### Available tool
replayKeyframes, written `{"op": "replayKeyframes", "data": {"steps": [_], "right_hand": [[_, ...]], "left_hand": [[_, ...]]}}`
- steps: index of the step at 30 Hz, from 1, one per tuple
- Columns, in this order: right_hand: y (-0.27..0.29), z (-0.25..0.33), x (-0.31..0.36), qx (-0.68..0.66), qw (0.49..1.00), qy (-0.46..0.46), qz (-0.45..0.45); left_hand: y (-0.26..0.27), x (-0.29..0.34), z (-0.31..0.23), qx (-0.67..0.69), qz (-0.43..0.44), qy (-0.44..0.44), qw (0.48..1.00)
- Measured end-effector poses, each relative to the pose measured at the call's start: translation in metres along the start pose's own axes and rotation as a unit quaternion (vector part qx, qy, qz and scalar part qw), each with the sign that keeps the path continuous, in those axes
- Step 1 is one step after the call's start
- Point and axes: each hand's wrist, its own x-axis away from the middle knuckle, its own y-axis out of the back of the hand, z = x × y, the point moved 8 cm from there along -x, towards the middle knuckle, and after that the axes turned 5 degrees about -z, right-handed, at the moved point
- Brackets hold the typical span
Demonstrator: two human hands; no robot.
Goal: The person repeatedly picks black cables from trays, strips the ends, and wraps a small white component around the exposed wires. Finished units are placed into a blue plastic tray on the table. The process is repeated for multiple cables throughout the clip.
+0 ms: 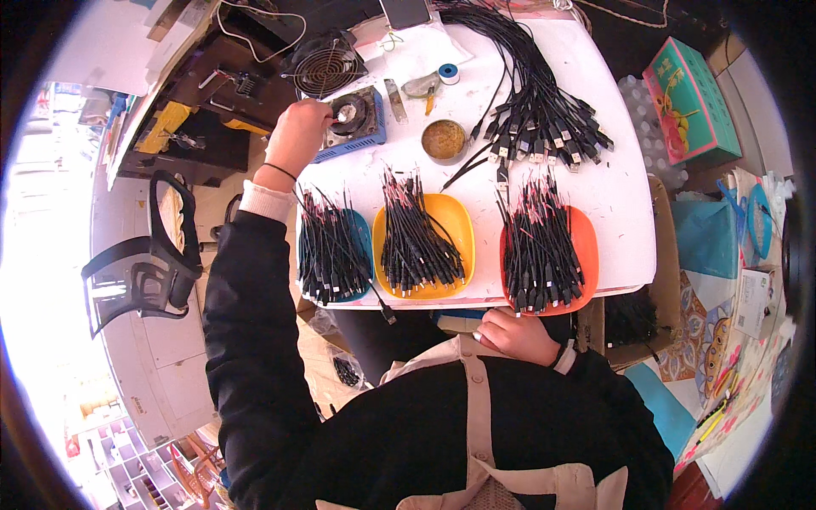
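My left hand reaches over a blue box-shaped device with a round dark pot on top. Its fingers are pinched together at the pot's rim; what they hold, if anything, is too small to make out. Low against my body, just below the table's front edge, my right hand is curled closed, its inside hidden. Three trays of short black cables with bare ends stand along that edge: a blue tray, a yellow tray and an orange-red tray. A round tin with brownish contents sits behind them.
A large bundle of black USB cables lies across the back right of the white table. A fan and a solder spool are at the back. A chair stands left, a green box right.
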Motion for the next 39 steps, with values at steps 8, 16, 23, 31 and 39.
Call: {"op": "replayKeyframes", "data": {"steps": [8, 16, 23, 31, 39], "right_hand": [[0.002, 0.000, -0.001, -0.001, 1.000, 0.007, -0.012], [0.001, 0.001, -0.001, 0.014, 1.000, 0.000, -0.008], [0.006, 0.001, 0.002, -0.033, 0.999, -0.019, -0.002], [0.054, 0.021, -0.025, -0.308, 0.945, -0.112, 0.003], [0.114, 0.091, -0.075, -0.369, 0.918, -0.066, -0.131]], "left_hand": [[-0.008, -0.012, -0.002, -0.055, 0.037, -0.041, 0.997], [-0.021, -0.018, -0.004, -0.111, 0.079, -0.052, 0.989], [0.006, -0.013, -0.014, -0.036, 0.025, -0.032, 0.998], [0.121, 0.069, -0.087, 0.261, -0.100, 0.090, 0.956], [0.139, 0.146, -0.257, 0.804, -0.071, 0.127, 0.576]]}}
